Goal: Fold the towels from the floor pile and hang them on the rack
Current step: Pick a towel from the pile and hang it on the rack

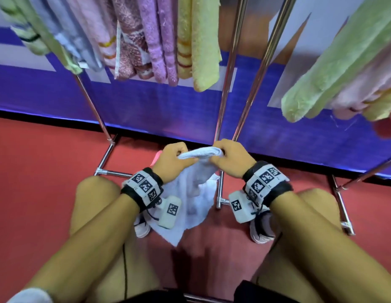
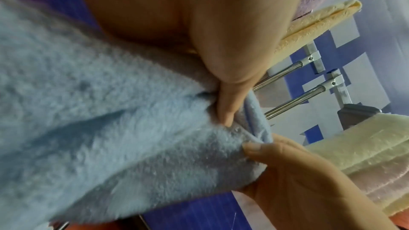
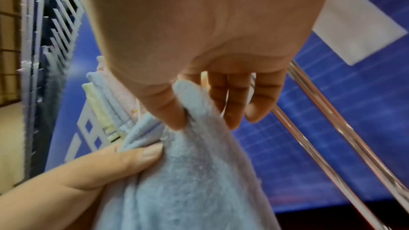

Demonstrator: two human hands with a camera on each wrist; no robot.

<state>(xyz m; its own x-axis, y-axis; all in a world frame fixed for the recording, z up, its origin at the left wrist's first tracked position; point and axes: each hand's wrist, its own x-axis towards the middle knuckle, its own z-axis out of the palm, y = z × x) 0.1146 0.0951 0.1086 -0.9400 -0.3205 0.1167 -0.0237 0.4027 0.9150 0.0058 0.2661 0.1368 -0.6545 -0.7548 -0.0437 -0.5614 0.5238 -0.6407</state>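
One pale blue towel [image 1: 194, 193] is up off the red floor [image 1: 48, 171], held between the person's knees, its top edge bunched and its lower part hanging down to a loose corner near the shoes. Two hands are on it. The left hand [image 1: 170, 162] pinches the top edge from the left, thumb laid across the fold; the left wrist view shows that thumb [image 2: 230, 104] pressed into the pile of the cloth. The right hand [image 1: 231, 159] grips the same edge from the right, fingers curled over it; the right wrist view shows the thumb [image 3: 163, 107] and forefinger clamping the blue cloth while the other fingers hang behind it. The two hands sit close together, nearly touching, knuckles up.

Both forearms reach forward from the bottom of the head view, and each wrist carries one black band with white blocks printed with square black-and-white codes [image 1: 145, 185]; no readable words on them.

Behind the hands stand the chrome legs of the rack [image 1: 228, 84]. On the left part of its rail hang roughly seven folded towels [image 1: 159, 40]: green, blue, pink, patterned pink, two purple, and yellow. On the right hang at least three more [image 1: 334, 79], green, pink and yellow. Behind it all runs a blue and white banner [image 1: 146, 106]; its white shapes cannot be read.
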